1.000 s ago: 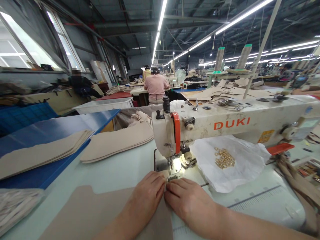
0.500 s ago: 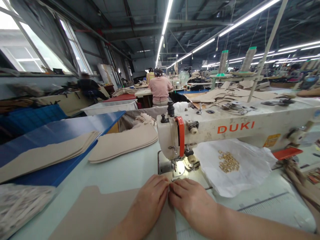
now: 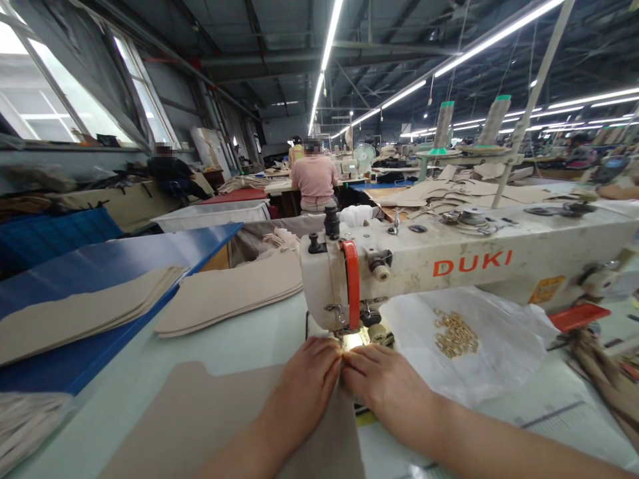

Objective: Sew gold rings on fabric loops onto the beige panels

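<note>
My left hand (image 3: 302, 389) lies on a tan fabric piece (image 3: 200, 419) with its fingers together, fingertips right under the head of the white DUKI sewing machine (image 3: 449, 263). My right hand (image 3: 387, 386) rests beside it, fingertips touching those of the left at the lit needle area (image 3: 352, 339). Both hands press the fabric's edge flat; the needle and foot are mostly hidden behind the fingers.
Stacks of tan cut pieces (image 3: 227, 293) lie at the left, one on a blue board (image 3: 100, 266). White paper (image 3: 479, 332) holding several small brass rings (image 3: 455, 332) lies right of the needle. Tan straps (image 3: 606, 379) hang at far right. Other workers (image 3: 314, 179) sit behind.
Both hands have slid forward with the fabric, up under the machine head. The view has dipped slightly toward the table.
</note>
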`<move>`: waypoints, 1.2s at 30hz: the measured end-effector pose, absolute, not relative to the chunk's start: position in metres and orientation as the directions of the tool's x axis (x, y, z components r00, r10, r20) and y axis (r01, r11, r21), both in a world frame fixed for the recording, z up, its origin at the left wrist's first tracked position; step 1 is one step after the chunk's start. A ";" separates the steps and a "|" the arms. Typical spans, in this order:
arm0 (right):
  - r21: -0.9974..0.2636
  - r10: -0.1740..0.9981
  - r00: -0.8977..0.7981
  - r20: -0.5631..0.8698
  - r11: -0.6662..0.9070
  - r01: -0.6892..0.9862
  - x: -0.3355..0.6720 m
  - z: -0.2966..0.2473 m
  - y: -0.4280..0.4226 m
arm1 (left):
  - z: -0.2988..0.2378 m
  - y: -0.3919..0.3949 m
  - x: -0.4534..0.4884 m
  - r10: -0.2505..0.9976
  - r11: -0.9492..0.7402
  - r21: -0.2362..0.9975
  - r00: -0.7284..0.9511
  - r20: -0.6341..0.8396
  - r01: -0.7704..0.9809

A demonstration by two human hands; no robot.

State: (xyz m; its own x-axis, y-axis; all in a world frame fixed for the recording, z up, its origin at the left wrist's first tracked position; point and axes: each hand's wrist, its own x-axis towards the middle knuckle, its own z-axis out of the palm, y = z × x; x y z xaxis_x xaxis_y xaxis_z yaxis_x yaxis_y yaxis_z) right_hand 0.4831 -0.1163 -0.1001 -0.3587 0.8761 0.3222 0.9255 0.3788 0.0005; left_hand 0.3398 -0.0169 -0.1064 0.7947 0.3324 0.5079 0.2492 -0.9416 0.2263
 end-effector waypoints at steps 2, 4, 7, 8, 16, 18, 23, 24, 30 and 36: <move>-0.024 0.879 -0.346 0.327 0.373 0.927 0.484 -0.101 -0.115 | -0.107 -0.014 0.341 0.333 -0.941 0.229 0.792 0.512 0.247; -0.044 0.882 -0.334 0.333 0.368 0.929 0.485 -0.102 -0.114 | -0.107 -0.012 0.341 0.330 -0.942 0.235 0.792 0.513 0.240; -0.059 0.886 -0.323 0.334 0.361 0.931 0.485 -0.104 -0.113 | -0.106 -0.011 0.342 0.326 -0.943 0.241 0.793 0.515 0.231; -0.061 0.886 -0.323 0.333 0.362 0.930 0.485 -0.104 -0.112 | -0.106 -0.011 0.342 0.324 -0.943 0.241 0.790 0.520 0.229; -0.053 0.887 -0.312 0.340 0.349 0.935 0.485 -0.107 -0.110 | -0.101 -0.008 0.344 0.361 -0.929 0.279 0.751 0.552 0.242; -0.046 0.882 -0.313 0.351 0.350 0.935 0.485 -0.108 -0.109 | -0.101 -0.008 0.344 0.360 -0.929 0.286 0.747 0.559 0.234; -0.032 0.880 -0.309 0.360 0.342 0.939 0.484 -0.108 -0.108 | -0.101 -0.006 0.342 0.363 -0.927 0.296 0.745 0.559 0.229; -0.031 0.881 -0.307 0.361 0.340 0.940 0.484 -0.108 -0.108 | -0.101 -0.006 0.341 0.364 -0.927 0.296 0.746 0.558 0.231; -0.059 0.890 -0.289 0.352 0.329 0.942 0.483 -0.107 -0.109 | -0.101 -0.007 0.341 0.370 -0.925 0.290 0.754 0.542 0.245; -0.062 0.855 -0.334 0.396 0.388 0.920 0.484 -0.105 -0.117 | -0.101 -0.012 0.333 0.293 -0.955 0.202 0.781 0.552 0.216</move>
State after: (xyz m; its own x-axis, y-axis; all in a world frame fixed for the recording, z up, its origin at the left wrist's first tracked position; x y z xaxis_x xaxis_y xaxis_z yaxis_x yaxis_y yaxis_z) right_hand 0.4841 -0.1168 -0.1052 -0.3342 0.8551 0.3964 0.9196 0.3879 -0.0615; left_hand 0.3331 -0.0124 -0.1008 0.7809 0.2931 0.5517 0.2156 -0.9553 0.2024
